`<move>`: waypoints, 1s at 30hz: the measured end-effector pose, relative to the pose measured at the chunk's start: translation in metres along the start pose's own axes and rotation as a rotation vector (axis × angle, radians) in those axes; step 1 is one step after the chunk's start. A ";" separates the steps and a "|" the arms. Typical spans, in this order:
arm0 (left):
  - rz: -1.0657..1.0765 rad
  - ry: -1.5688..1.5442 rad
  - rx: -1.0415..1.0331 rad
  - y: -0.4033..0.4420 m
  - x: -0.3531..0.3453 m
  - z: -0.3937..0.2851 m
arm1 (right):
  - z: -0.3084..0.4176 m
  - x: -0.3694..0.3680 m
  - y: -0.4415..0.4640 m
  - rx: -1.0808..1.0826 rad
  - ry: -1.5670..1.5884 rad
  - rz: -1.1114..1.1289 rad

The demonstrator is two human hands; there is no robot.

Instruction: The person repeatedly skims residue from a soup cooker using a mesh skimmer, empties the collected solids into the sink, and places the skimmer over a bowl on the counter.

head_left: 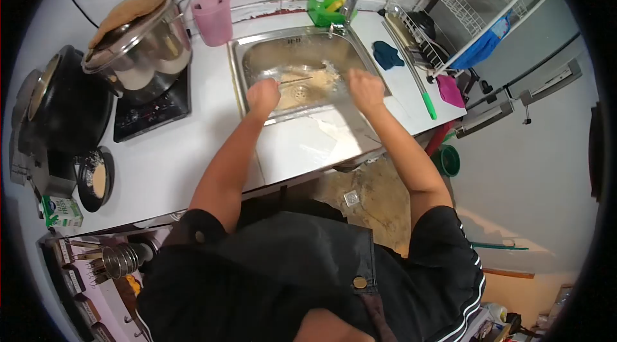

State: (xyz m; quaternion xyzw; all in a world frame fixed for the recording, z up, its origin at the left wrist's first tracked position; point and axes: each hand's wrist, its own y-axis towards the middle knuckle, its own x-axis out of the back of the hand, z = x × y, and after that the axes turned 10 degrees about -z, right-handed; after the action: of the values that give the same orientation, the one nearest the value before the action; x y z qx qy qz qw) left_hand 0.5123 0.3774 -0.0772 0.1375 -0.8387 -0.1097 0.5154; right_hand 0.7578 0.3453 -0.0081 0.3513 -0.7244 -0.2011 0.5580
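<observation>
My left hand [263,95] is closed at the left front of the metal sink [238,78], with a thin dark rod [295,80] running from its fingers over the basin. Above the right side of the sink, my right hand [366,90] is curled into a fist, slightly blurred; whatever it may hold is too small or hidden to name. Wet tan matter and splashing water [328,76] show in the basin between the hands, near the drain [299,93]. The faucet [350,1] rises behind the sink.
Left of the sink are a pink cup [213,20], a steel pot [144,69] on a black cooktop [154,114], and a black bowl [90,194]. A green caddy [324,14] stands behind. A dark cloth [387,54], a green-handled tool [429,105] and a dish rack [450,14] are right.
</observation>
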 end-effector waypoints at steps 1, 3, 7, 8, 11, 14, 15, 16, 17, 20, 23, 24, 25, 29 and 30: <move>0.015 -0.004 -0.018 0.001 -0.008 -0.005 | -0.004 -0.004 -0.009 0.153 -0.011 -0.044; 0.061 0.020 -0.017 0.005 -0.016 -0.011 | -0.014 -0.009 -0.016 0.263 -0.025 -0.116; 0.133 0.051 -0.023 0.020 -0.024 -0.019 | -0.045 -0.007 -0.003 -0.043 -0.137 -0.114; 0.138 0.049 -0.027 0.025 -0.027 -0.023 | -0.045 -0.015 -0.009 -0.046 -0.141 -0.110; 0.052 0.071 -0.066 0.029 -0.036 -0.029 | -0.028 -0.023 -0.030 0.552 0.088 -0.080; 0.116 0.121 -0.074 0.037 -0.047 -0.028 | -0.037 -0.034 -0.019 0.408 0.060 -0.120; 0.120 0.126 -0.085 0.036 -0.048 -0.029 | -0.043 -0.035 -0.009 0.411 0.060 -0.122; 0.137 0.134 -0.097 0.030 -0.051 -0.029 | -0.049 -0.033 -0.002 0.341 0.003 -0.103; 0.143 0.135 -0.095 0.027 -0.053 -0.029 | -0.052 -0.030 0.002 0.272 -0.057 -0.087; 0.125 0.118 -0.073 0.037 -0.051 -0.034 | -0.048 -0.039 0.003 0.126 -0.058 -0.052; 0.103 0.110 -0.070 0.038 -0.047 -0.036 | -0.033 -0.045 -0.013 0.347 -0.041 -0.037; 0.120 0.125 -0.083 0.035 -0.048 -0.035 | -0.031 -0.044 -0.013 0.405 0.040 -0.044; 0.125 0.136 -0.095 0.037 -0.048 -0.036 | -0.039 -0.045 -0.004 0.279 0.053 -0.044; 0.138 0.128 -0.079 0.032 -0.048 -0.036 | -0.057 -0.038 0.015 -0.030 -0.028 -0.028; 0.137 0.130 -0.077 0.032 -0.049 -0.036 | -0.052 -0.044 0.007 -0.030 -0.025 -0.028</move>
State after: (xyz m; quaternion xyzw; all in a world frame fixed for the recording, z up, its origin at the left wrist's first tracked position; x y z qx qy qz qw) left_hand 0.5614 0.4230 -0.0915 0.0665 -0.8060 -0.0971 0.5800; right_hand 0.8103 0.3873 -0.0169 0.3506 -0.7232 -0.2241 0.5512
